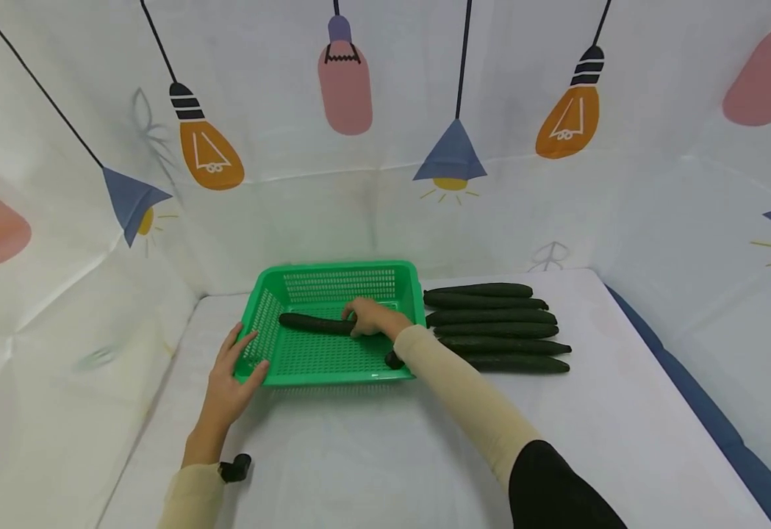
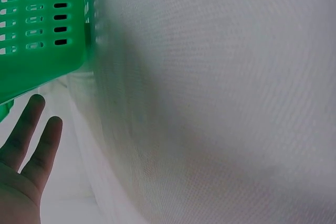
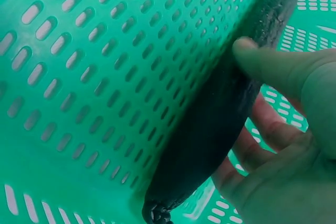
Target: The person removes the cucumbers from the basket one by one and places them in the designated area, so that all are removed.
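Note:
A dark green cucumber (image 1: 315, 324) lies in the green plastic basket (image 1: 332, 379). My right hand (image 1: 375, 320) reaches in from the right and holds this cucumber, which in the right wrist view (image 3: 199, 129) lies close along the perforated basket floor. The thumb is on one side and the fingers are on the other. At the basket's left front corner is my left hand (image 1: 228, 382), its fingers spread and fairly straight beside the rim. In the left wrist view two extended fingers (image 2: 46, 148) show just below the basket; whether the hand touches the rim I cannot tell.
Several cucumbers (image 1: 494, 317) lie side by side on the white table (image 1: 352, 463), right of the basket. Behind the table hangs a white cloth (image 1: 273, 213) printed with lamps. A blue fabric edge (image 1: 683, 397) runs along the right side.

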Action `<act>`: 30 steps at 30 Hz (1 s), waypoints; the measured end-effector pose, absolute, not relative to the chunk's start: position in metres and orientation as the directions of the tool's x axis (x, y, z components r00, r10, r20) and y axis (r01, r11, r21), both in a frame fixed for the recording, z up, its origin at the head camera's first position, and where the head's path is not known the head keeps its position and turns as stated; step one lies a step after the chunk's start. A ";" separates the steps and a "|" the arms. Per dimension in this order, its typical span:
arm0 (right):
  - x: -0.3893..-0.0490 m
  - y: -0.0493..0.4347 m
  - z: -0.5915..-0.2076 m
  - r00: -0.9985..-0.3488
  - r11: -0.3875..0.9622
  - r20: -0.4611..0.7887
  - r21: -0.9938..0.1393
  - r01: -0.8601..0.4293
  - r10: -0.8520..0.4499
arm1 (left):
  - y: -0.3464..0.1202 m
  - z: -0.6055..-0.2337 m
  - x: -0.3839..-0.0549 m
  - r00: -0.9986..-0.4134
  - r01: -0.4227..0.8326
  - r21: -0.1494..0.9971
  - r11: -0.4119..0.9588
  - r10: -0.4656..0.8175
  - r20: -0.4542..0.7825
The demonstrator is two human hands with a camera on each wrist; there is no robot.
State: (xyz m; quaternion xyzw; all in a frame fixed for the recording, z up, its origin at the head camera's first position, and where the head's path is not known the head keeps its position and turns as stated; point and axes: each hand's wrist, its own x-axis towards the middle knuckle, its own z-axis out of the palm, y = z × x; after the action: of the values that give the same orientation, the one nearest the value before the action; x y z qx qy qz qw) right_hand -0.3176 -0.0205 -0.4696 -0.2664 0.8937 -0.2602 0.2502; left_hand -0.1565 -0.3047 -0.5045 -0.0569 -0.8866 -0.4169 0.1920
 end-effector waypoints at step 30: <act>-0.318 -0.018 -0.474 -0.674 0.611 -0.243 -0.693 -0.383 -0.698 | -0.303 -0.505 -0.157 -0.931 0.232 0.728 0.645 -0.071 0.359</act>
State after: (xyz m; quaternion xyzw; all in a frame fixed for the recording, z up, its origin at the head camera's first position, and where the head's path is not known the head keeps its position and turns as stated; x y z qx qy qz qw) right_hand -0.3180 -0.0182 -0.4741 -0.3138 0.8607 -0.3101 0.2542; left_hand -0.1568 -0.3033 -0.5051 -0.0451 -0.8888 -0.4187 0.1808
